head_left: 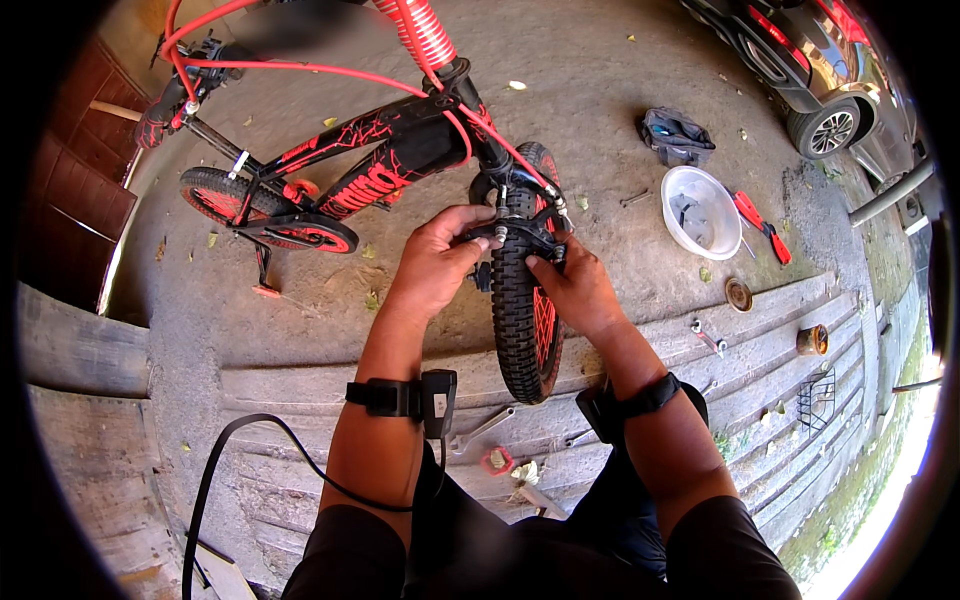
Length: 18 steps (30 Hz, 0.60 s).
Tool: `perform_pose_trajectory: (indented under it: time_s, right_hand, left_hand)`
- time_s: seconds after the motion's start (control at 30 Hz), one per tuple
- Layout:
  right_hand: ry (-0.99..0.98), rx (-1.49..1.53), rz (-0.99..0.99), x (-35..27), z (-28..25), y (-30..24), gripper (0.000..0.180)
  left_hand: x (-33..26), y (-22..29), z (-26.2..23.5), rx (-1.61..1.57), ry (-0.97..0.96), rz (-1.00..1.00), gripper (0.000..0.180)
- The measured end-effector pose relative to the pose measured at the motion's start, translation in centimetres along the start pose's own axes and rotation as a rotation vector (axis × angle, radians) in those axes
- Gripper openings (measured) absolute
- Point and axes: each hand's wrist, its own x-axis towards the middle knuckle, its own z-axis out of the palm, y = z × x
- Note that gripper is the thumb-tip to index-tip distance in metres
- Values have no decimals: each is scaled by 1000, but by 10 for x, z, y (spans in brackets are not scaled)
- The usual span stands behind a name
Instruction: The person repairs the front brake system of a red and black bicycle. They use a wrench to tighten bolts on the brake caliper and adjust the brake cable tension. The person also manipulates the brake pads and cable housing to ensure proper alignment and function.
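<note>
- Brake caliper [527, 232] on the front wheel [527, 320] of a small black-and-red bicycle [385, 160] is the thing under both hands in the head view; it sits astride the knobby tyre just below the fork, near the middle of the picture.
- Step in hand, as I judge it: setting or centring the front brake on the wheel, with the arms of the caliper held in place by hand.
- Left hand [437, 262] comes in from the lower left, wrist bent slightly, fingers curled over the left side of the caliper with the thumb up near the bolt on top; it is closed on the caliper.
- Right hand [575, 290] lies against the right flank of the tyre, fingertips pinching the right side of the caliper; it too grips it.
- Both forearms rise from the lower edge, each with a dark strap at the wrist; a black cable [250, 440] runs from the left strap.
- Next move, to my mind, calls for keeping the pads even on either side of the rim while a tool tightens the bolt, so one hand would have to let go.
- A spanner [482, 430] lies on the concrete steps just below the wheel, another wrench [708, 338] further right.
- A white bowl [702, 212], red-handled pliers [762, 226] and a dark bag [676, 136] lie on the ground to the right, well apart from the hands.
</note>
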Motion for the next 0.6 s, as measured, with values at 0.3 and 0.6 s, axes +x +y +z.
perform_pose_trajectory:
  time_s: [0.3, 0.6]
  right_hand:
    - [25, 4, -24, 2, 5, 8, 42]
    - [20, 77, -8, 4, 7, 13, 39]
  left_hand:
    - [1, -12, 0, -10, 9, 6, 28]
    - [-6, -12, 5, 157, 71, -13, 17]
